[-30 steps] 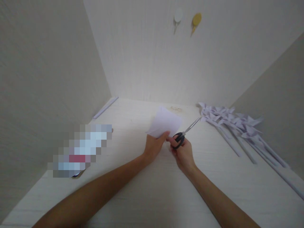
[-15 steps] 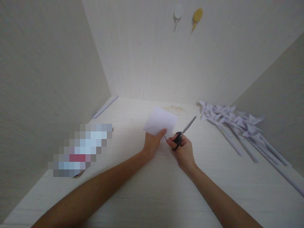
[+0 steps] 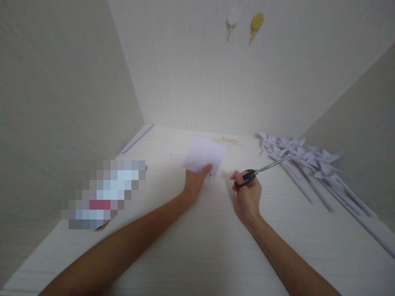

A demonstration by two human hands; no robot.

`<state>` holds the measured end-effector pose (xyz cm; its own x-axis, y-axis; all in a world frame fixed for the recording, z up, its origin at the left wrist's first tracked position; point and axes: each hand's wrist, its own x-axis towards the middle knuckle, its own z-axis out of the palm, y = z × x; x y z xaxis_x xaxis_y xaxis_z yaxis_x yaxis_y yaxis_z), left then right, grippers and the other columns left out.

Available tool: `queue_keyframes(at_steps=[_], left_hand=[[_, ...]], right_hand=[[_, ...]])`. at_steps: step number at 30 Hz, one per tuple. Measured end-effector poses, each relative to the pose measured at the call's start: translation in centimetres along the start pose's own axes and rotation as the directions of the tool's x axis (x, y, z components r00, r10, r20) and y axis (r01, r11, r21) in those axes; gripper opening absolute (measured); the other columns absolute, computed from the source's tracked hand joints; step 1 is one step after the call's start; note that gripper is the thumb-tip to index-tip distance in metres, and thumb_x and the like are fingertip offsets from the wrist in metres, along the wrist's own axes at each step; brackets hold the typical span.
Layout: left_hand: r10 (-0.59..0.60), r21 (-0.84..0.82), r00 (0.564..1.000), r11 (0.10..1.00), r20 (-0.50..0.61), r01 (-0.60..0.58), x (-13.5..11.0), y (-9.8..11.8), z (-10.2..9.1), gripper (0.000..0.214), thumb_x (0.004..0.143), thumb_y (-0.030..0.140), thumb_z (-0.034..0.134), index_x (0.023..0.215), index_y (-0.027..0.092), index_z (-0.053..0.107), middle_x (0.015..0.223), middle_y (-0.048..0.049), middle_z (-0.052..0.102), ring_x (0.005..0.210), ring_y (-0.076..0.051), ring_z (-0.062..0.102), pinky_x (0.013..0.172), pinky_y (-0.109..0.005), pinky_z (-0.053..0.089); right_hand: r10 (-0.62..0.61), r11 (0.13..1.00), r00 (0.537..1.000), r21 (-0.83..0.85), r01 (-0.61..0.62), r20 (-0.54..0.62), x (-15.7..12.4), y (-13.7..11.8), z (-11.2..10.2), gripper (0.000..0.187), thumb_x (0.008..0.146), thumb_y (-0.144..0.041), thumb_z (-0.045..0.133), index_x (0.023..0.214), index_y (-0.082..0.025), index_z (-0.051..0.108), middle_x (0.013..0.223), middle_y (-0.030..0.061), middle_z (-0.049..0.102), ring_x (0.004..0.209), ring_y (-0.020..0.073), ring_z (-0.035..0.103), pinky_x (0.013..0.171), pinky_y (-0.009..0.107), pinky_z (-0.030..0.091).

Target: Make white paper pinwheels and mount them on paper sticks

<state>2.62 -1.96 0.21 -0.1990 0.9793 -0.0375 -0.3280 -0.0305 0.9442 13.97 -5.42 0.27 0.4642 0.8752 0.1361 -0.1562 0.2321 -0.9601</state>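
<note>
My left hand (image 3: 195,181) pinches the near edge of a folded white paper sheet (image 3: 204,155) and holds it just above the pale table (image 3: 197,246). My right hand (image 3: 247,193) grips black-handled scissors (image 3: 257,172) a little to the right of the paper. The scissor blades are closed and point right, toward the pile of paper pinwheels. Scissors and paper are apart.
A heap of white paper pinwheels on rolled sticks (image 3: 308,164) lies at the right. A rolled paper stick (image 3: 137,138) rests along the left wall. A blurred object (image 3: 105,193) sits at the left. Two hooks (image 3: 245,22) hang on the back wall.
My right hand has drawn the scissors away from the paper to the right and turned the blades rightward. My left hand with the paper has shifted slightly left.
</note>
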Motion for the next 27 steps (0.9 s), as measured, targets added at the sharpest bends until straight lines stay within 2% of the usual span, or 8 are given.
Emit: queue_keyframes(at_steps=[4, 6, 9, 17, 19, 22, 25, 27], left_hand=[[-0.011, -0.061, 0.998, 0.998, 0.057, 0.014, -0.4, 0.2, 0.3, 0.04, 0.056, 0.029, 0.065, 0.093, 0.016, 0.057, 0.093, -0.0064, 0.062, 0.083, -0.016, 0.057, 0.075, -0.03, 0.045], [-0.007, -0.089, 0.994, 0.996, 0.108, 0.017, -1.0, 0.4, 0.6, 0.036, 0.056, 0.027, 0.065, 0.09, 0.015, 0.058, 0.092, -0.0063, 0.063, 0.084, -0.016, 0.057, 0.077, -0.03, 0.045], [-0.018, -0.101, 0.986, 0.994, 0.167, 0.035, -1.7, 0.5, 0.9, 0.031, 0.057, 0.024, 0.064, 0.086, 0.014, 0.059, 0.092, -0.0062, 0.063, 0.084, -0.015, 0.057, 0.078, -0.03, 0.044], [-0.048, -0.102, 0.978, 0.992, 0.202, 0.07, -2.2, 0.1, 1.0, 0.029, 0.058, 0.026, 0.064, 0.083, 0.012, 0.06, 0.091, -0.0077, 0.063, 0.088, -0.018, 0.056, 0.078, -0.031, 0.045], [-0.052, -0.088, 0.968, 0.993, 0.244, 0.076, -2.3, 0.0, 1.0, 0.028, 0.059, 0.026, 0.064, 0.083, 0.012, 0.061, 0.087, -0.0076, 0.064, 0.089, -0.019, 0.056, 0.078, -0.032, 0.045], [-0.119, -0.057, 0.907, 0.986, 0.404, 0.155, -1.8, 0.2, 0.8, 0.025, 0.059, 0.028, 0.063, 0.077, 0.011, 0.062, 0.083, -0.0086, 0.065, 0.085, -0.02, 0.057, 0.078, -0.033, 0.044], [-0.165, -0.116, 0.809, 0.954, 0.564, 0.275, -0.3, 0.7, -0.3, 0.029, 0.059, 0.028, 0.064, 0.082, 0.012, 0.062, 0.086, -0.0091, 0.064, 0.083, -0.018, 0.058, 0.081, -0.033, 0.043], [-0.241, -0.099, 0.726, 0.915, 0.644, 0.391, 1.1, 1.1, -1.4, 0.031, 0.058, 0.029, 0.064, 0.084, 0.011, 0.062, 0.088, -0.0109, 0.064, 0.082, -0.017, 0.059, 0.082, -0.031, 0.043]], right_hand=[[0.101, 0.994, 0.989, 0.031, -0.105, 0.11, -0.4, -0.1, 0.4, 0.021, 0.063, -0.029, 0.063, 0.068, -0.018, 0.046, 0.071, -0.0007, 0.06, 0.055, 0.0077, 0.052, 0.053, 0.022, 0.043], [0.135, 0.99, 0.976, 0.017, -0.14, 0.168, -0.7, 0.1, 0.6, 0.025, 0.059, -0.028, 0.067, 0.069, -0.018, 0.046, 0.068, -0.0024, 0.058, 0.059, 0.0098, 0.054, 0.056, 0.025, 0.046], [0.115, 0.993, 0.969, -0.016, -0.114, 0.219, -1.2, 0.5, 0.7, 0.027, 0.055, -0.026, 0.07, 0.067, -0.018, 0.047, 0.062, -0.0044, 0.053, 0.058, 0.0099, 0.052, 0.056, 0.025, 0.046], [0.142, 0.989, 0.975, 0.003, -0.145, 0.172, -1.2, 0.7, 0.8, 0.027, 0.052, -0.029, 0.07, 0.063, -0.018, 0.048, 0.057, -0.0046, 0.051, 0.05, 0.0088, 0.05, 0.051, 0.025, 0.048], [0.135, 0.991, 0.977, -0.006, -0.136, 0.163, -0.9, 0.8, 0.6, 0.026, 0.052, -0.028, 0.071, 0.064, -0.017, 0.05, 0.058, -0.0041, 0.053, 0.05, 0.0089, 0.05, 0.049, 0.024, 0.047], [0.136, 0.99, 0.98, 0.023, -0.14, 0.142, 0.2, 0.9, 0.0, 0.025, 0.05, -0.023, 0.072, 0.062, -0.017, 0.051, 0.056, -0.0051, 0.053, 0.049, 0.008, 0.05, 0.049, 0.022, 0.045], [0.204, 0.976, 0.971, 0.045, -0.211, 0.124, 1.5, 0.9, -0.9, 0.028, 0.046, -0.018, 0.074, 0.056, -0.017, 0.047, 0.05, -0.0073, 0.049, 0.046, 0.0065, 0.048, 0.047, 0.021, 0.045], [0.24, 0.968, 0.959, 0.035, -0.248, 0.151, 2.2, 0.9, -1.4, 0.03, 0.043, -0.017, 0.074, 0.054, -0.016, 0.046, 0.049, -0.0078, 0.048, 0.044, 0.0059, 0.047, 0.045, 0.02, 0.044]])
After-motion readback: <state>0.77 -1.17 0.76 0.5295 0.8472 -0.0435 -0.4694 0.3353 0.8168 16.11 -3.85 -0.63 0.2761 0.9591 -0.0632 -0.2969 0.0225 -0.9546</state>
